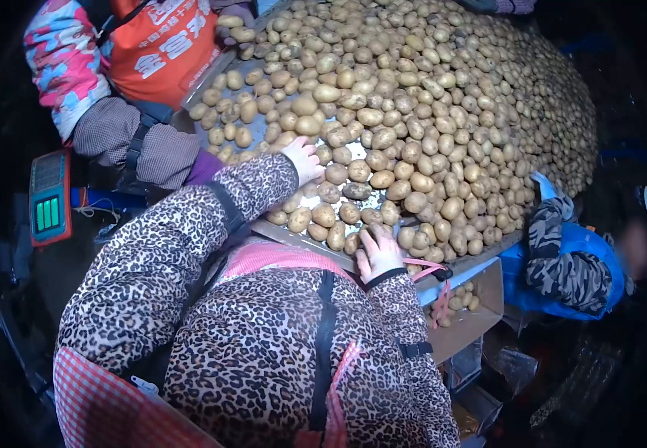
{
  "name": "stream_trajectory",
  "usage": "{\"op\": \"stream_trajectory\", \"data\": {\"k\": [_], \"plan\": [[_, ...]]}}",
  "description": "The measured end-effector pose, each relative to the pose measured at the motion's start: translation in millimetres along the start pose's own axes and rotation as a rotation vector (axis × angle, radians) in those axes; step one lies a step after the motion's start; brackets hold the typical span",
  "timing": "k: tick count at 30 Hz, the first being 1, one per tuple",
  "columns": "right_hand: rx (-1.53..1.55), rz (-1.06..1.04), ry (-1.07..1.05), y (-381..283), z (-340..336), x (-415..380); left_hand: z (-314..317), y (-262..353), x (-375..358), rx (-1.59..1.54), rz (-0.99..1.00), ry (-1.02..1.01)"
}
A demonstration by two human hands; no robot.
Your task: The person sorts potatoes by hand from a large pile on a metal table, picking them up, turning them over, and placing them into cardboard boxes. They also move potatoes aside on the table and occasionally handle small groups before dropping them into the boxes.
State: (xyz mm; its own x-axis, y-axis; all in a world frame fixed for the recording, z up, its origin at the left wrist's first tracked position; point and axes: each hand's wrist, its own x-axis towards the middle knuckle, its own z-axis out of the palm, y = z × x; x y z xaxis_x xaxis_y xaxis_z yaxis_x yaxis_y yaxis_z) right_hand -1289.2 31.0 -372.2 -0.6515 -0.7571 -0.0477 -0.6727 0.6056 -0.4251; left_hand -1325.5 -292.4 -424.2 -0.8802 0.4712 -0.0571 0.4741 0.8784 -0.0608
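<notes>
A large heap of potatoes [443, 112] covers the sorting table [264, 228] in front of me. My left hand [306, 159] reaches over the near left part of the heap. Its fingers are apart and rest beside loose potatoes, with none seen gripped. Closer to my body, at the table's near edge, my right hand [379, 254] lies with spread fingers against several potatoes. Between both hands, a darker potato [356, 191] sits among paler ones. What lies under my palms is hidden.
At the left, a person in an orange apron [163, 56] stands by the table, near a scale [49, 198] with a lit green display. A cardboard box [473, 310] holding potatoes is below the near right edge. Another person's camouflage sleeve [570, 261] is at the right.
</notes>
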Motion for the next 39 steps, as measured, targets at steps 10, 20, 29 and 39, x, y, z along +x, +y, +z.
{"op": "stream_trajectory", "data": {"k": [10,20,29,39], "plan": [[2.168,0.88,0.136,-37.4,-25.3,1.3,-92.0,100.4,-12.5,-0.763,0.133,0.362],[2.045,0.803,-0.13,-17.4,-19.5,-4.7,-57.3,-23.1,-27.5,-1.015,-0.71,-0.029],[2.192,0.512,-0.137,-23.4,-47.0,-13.5,-118.6,-4.5,36.9,-1.246,-0.507,0.135],[2.154,0.73,0.382,-36.9,-55.3,-47.7,-35.0,-91.5,89.6,-1.789,-0.426,0.184]]}}
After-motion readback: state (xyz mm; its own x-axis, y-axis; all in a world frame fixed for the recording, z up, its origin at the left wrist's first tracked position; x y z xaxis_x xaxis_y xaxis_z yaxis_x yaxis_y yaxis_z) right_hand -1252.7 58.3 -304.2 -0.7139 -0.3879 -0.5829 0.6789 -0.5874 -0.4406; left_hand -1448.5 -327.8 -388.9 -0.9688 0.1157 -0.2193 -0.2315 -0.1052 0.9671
